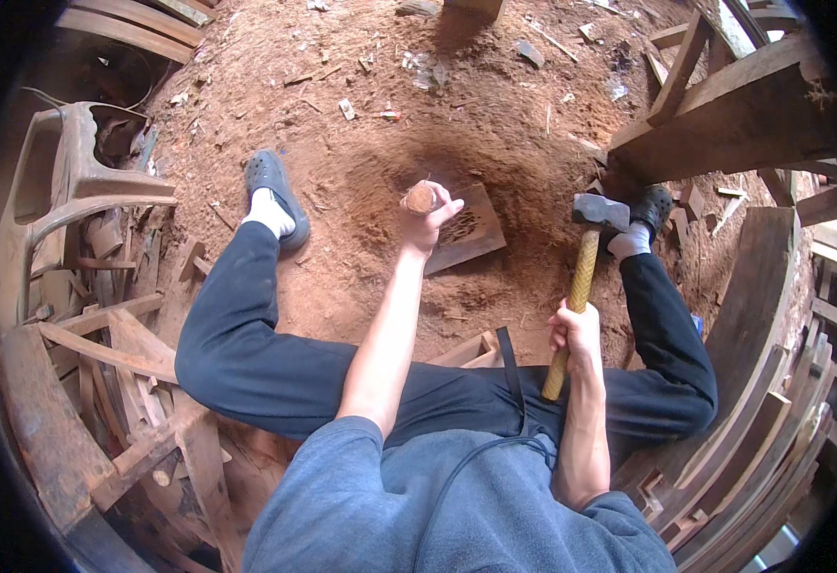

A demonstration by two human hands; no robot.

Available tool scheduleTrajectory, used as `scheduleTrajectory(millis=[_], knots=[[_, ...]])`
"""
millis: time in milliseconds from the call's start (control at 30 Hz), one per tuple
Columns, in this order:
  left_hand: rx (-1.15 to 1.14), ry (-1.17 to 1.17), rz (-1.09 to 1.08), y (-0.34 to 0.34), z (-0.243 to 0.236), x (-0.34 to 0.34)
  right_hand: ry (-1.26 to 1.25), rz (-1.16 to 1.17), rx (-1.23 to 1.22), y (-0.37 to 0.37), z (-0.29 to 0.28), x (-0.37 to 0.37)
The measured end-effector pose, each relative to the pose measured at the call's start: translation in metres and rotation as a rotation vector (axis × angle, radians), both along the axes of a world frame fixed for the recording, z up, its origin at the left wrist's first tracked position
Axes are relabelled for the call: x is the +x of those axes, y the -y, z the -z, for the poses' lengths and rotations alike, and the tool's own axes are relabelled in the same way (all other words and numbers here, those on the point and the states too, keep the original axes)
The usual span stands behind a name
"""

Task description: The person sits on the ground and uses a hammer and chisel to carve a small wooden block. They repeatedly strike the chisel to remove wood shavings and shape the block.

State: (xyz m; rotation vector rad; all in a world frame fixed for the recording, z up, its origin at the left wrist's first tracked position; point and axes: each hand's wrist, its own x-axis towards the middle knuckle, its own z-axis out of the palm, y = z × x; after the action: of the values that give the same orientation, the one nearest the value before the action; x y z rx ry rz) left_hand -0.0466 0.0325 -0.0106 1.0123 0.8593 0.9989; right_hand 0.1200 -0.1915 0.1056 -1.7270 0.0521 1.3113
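My left hand is closed around an upright brown wooden handle, seen end-on. Whatever is at its lower end is hidden by the hand. Just beyond and below that hand lies a flat wooden board with a dark, carved-looking pattern, partly covered by the hand. My right hand grips a hammer by its yellow, textured handle. The grey metal head is up and away from me, near my right shoe, and apart from the board.
Reddish sawdust-like dirt with wood chips and scraps covers the ground. A plastic chair and wooden frames stand at the left. A heavy wooden beam is at the far right, with stacked planks nearer me.
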Motion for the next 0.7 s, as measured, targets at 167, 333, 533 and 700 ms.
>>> scheduleTrajectory(millis=[167,333,533,700], knots=[[0.018,0.051,-0.057,-0.020,0.005,0.016,-0.010,0.003,0.012,0.001,0.004,0.001],[0.119,-0.060,-0.146,-0.041,0.012,0.033,-0.003,0.011,0.004,0.000,0.006,0.002],[0.126,-0.141,-0.018,-0.043,0.026,0.047,-0.026,0.038,-0.026,0.000,0.006,0.004],[0.065,-0.133,0.115,-0.038,0.029,0.055,-0.023,0.030,-0.061,-0.002,0.006,0.005]])
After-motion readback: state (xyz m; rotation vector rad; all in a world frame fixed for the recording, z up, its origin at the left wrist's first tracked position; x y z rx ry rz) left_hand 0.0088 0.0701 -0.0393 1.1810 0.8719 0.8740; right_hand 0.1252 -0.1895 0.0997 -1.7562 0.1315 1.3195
